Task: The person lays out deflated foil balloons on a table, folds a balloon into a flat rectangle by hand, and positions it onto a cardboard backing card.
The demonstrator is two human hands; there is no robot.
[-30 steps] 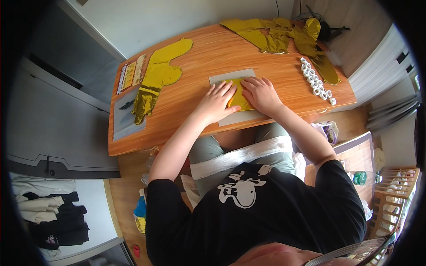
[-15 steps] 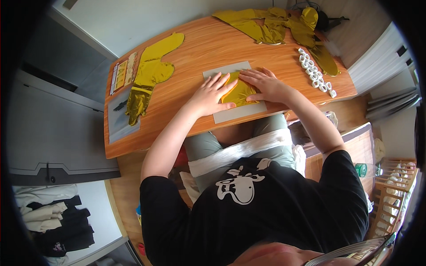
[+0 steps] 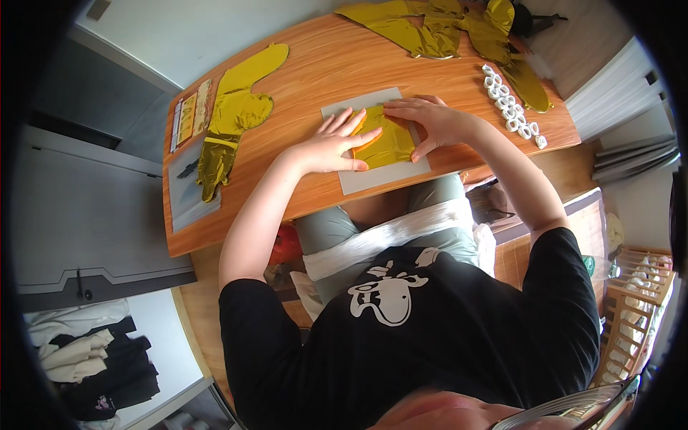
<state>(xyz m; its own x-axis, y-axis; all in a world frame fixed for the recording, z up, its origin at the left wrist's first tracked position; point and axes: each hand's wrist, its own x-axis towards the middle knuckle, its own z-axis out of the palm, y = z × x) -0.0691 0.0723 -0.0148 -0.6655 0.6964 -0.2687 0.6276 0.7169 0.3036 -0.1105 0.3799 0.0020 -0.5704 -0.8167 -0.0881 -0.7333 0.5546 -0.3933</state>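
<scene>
A folded piece of gold foil (image 3: 388, 143), which looks like a flattened foil balloon, lies on a grey rectangular sheet (image 3: 380, 180) at the table's near edge. My left hand (image 3: 328, 148) rests along the foil's left side, fingers and thumb spread. Opposite it, my right hand (image 3: 435, 123) touches the foil's right side, its fingers at the upper corner and its thumb apart at the lower one. Neither hand wraps round anything. The foil's outer edges are partly hidden under my fingers.
Flat gold foil balloons lie at the left (image 3: 244, 107) and far right (image 3: 437, 32) of the wooden table (image 3: 308, 93). Several small white rolls (image 3: 510, 111) line the right side. Printed packets (image 3: 190, 118) and a pale sheet (image 3: 190, 208) sit at the left end.
Both hands have shifted outward toward the foil's sides, so more of its middle shows and it looks flatter and squarer. The whole view has also shifted slightly.
</scene>
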